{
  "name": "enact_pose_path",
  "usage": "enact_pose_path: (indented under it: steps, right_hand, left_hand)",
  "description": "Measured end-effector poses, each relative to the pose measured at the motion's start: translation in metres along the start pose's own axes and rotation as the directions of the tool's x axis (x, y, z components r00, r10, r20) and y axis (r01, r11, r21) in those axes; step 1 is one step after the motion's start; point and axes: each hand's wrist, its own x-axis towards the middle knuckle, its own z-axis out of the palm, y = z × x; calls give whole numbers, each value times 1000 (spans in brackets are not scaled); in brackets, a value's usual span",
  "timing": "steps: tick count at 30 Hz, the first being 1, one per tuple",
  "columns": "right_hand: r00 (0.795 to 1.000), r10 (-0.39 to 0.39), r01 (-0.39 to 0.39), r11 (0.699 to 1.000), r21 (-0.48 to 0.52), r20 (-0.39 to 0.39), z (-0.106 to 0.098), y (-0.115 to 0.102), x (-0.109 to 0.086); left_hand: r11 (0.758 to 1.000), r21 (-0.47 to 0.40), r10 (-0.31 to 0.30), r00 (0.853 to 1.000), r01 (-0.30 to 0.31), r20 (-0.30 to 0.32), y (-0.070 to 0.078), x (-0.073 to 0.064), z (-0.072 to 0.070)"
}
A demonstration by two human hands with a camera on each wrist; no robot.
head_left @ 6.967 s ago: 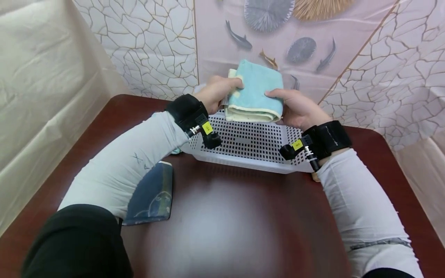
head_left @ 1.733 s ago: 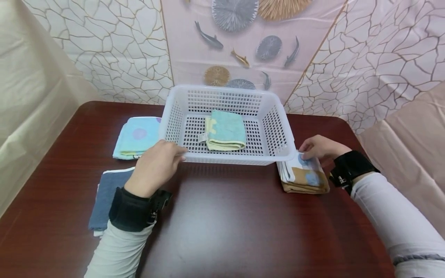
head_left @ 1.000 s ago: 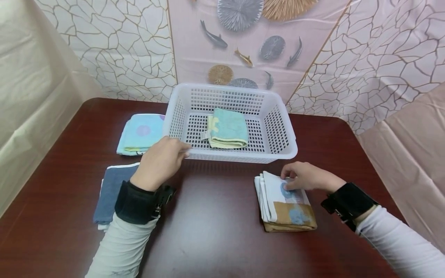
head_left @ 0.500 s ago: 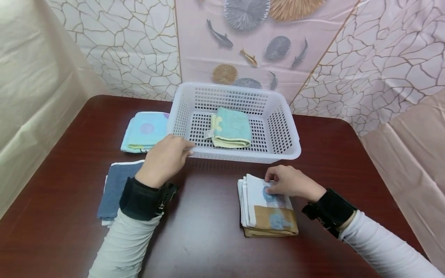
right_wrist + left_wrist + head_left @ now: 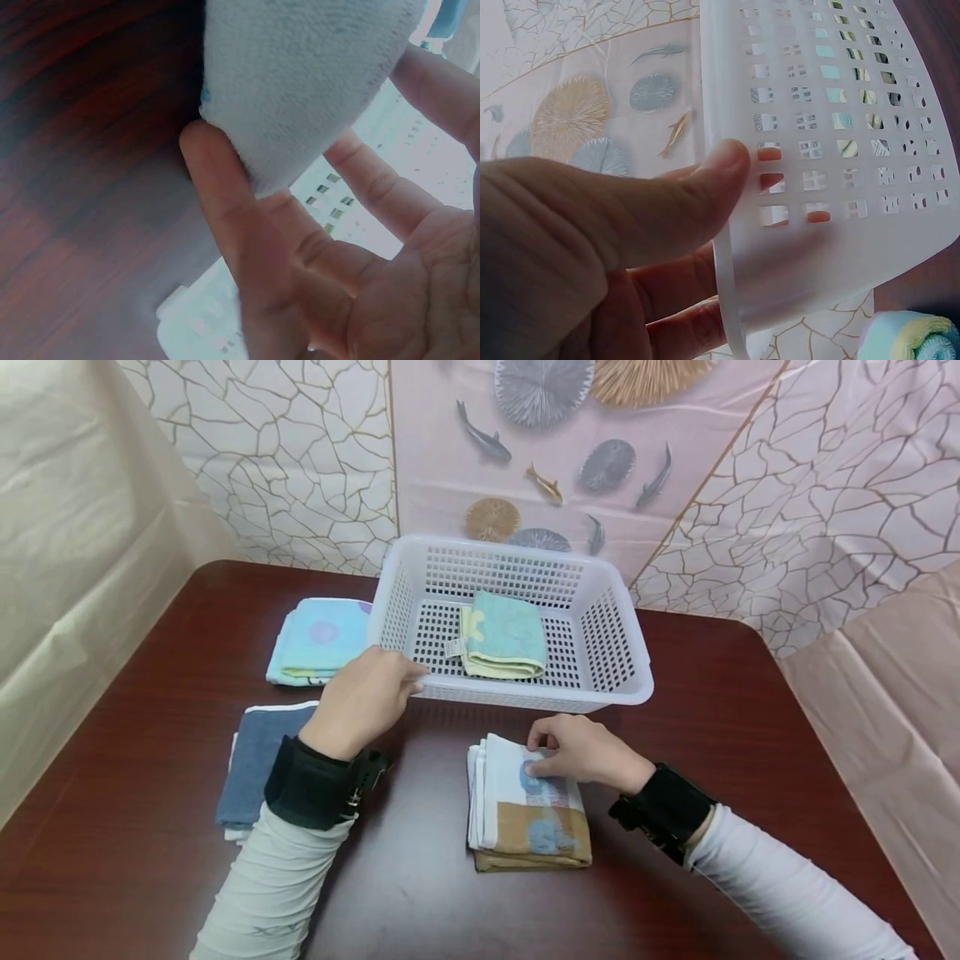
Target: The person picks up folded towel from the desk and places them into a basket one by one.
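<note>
My left hand (image 5: 365, 700) holds the near left part of the white plastic basket (image 5: 517, 693); in the left wrist view the thumb (image 5: 724, 169) lies on the outer wall and the other fingers reach over the rim. A folded white and brown towel (image 5: 517, 818) with blue patches is by the near side of the basket. My right hand (image 5: 588, 752) grips its far right part, the thumb on top; in the right wrist view fingers (image 5: 214, 161) lie against its white edge. Inside the basket lies a folded turquoise towel (image 5: 510, 631) with cream edges and a label.
Left of the basket lies a folded light-blue towel (image 5: 318, 639) with purple dots. Nearer, a folded dark-blue towel (image 5: 262, 768) is partly hidden by the left arm. A dark-red wooden table (image 5: 750, 735) carries everything, with a patterned cloth (image 5: 300, 468) behind.
The turquoise towel has gone from both hands into the basket. My right hand has since moved the white and brown towel leftward from the basket's right side; my left hand stays on the basket.
</note>
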Motion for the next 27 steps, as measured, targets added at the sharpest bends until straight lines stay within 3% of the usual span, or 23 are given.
enact_pose_path:
  steps: [4,9,12,14,15,17,20,22,24,26,27]
  right_hand:
    - [999,-45,43,997,58,30,-4,5,-3]
    - [995,-83,76,988,131,49,-14,21,-11]
    - [999,-23,15,980,197,39,-19,27,-17]
    - [998,43,-55,952,301,47,-21,32,-24]
    - [995,78,-97,921,376,65,-22,35,-29]
    - [985,127,-170,819,548,115,-24,43,-41]
    - [969,134,-246,605,757,208,-27,59,-63]
    - [960,100,-277,470,838,262,-27,71,-75]
    - [953,49,-295,370,881,299,-24,81,-86]
    - [945,-5,-310,290,905,326,-19,87,-92]
    - [941,-26,-320,261,911,338,-15,88,-93]
  left_hand:
    - [999,-15,52,999,-52,15,1,-1,-3]
    - [978,-143,154,988,-154,-13,5,-8,-12]
    - [946,-233,219,975,-224,-49,8,-20,-18]
    - [916,-312,246,968,-251,-56,10,-30,-21]
    - [896,-364,253,966,-254,-52,11,-36,-21]
    - [858,-458,243,969,-232,-35,11,-47,-20]
    - [784,-604,207,977,-141,40,11,-61,-11]
    - [731,-680,172,979,-56,104,11,-68,-1]
    - [648,-760,132,974,56,184,12,-71,11]
    - [528,-828,81,959,188,270,12,-73,24]
    - [457,-851,52,947,259,316,13,-74,30]
